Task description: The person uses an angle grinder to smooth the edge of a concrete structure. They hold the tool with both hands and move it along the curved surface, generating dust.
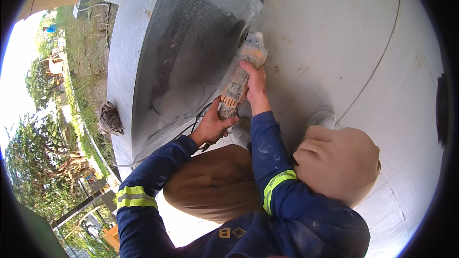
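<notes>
An orange and grey angle grinder, caked in dust, lies slantwise between my hands. My right hand is closed round its body close to the head, thumb toward the head. Its rear end sits in the closed grip of my left hand. At the far end the grinder's disc is at the lower edge of a grey wall face with a dark dusty patch, near where it meets the floor. Whether the disc touches the wall I cannot tell.
A dark cord runs from the grinder's rear past my left wrist. On the wall's pale top lies a crumpled brown cloth. Grey floor spreads to the right, with a long thin line across it. My bent knees are close below my arms.
</notes>
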Demonstrator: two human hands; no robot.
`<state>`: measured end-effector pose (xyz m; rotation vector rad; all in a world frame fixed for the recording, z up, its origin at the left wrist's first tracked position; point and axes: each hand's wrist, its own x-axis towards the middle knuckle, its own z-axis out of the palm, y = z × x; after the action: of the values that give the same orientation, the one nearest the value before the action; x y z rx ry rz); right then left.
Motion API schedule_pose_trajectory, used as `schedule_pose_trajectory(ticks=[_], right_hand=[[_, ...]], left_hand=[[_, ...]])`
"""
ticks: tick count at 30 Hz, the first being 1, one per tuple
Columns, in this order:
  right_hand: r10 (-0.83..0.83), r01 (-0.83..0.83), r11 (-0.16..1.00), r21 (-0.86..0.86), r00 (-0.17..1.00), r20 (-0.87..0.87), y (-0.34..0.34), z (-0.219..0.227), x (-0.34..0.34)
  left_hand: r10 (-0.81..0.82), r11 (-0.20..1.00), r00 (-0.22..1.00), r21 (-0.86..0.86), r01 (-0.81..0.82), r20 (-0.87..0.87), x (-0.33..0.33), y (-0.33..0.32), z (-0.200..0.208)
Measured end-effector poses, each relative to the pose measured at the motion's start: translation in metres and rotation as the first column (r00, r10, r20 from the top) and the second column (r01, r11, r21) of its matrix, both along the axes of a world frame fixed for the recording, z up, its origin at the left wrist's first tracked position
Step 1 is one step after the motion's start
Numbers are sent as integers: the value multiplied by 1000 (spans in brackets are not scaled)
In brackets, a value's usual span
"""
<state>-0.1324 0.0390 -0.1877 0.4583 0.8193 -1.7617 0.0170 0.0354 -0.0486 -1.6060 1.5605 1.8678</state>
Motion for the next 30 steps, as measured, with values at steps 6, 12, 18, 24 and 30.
schedule_pose_trajectory(ticks=[6, 12, 18, 24, 30], right_hand=[[0, -1, 998, 59, 1000, 30, -8, 5, -23], [-15, 43, 982, 183, 988, -151, -9, 8, -31], [51, -17, 987, 160, 975, -214, -11, 9, -35], [21, 8, 985, 172, 985, -169, -20, 14, -32], [18, 13, 990, 143, 978, -210, -23, 10, -38]], left_hand=[[-160, 949, 928, -207, 239, 338, -33, 2, 3], [-194, 924, 900, -234, 301, 391, -36, 0, -29], [-503, 690, 730, -293, 662, 464, -18, -30, -36], [-240, -368, 832, -840, 399, 500, -83, -72, 141], [-34, -231, 716, -702, 674, 698, -49, -105, 156]])
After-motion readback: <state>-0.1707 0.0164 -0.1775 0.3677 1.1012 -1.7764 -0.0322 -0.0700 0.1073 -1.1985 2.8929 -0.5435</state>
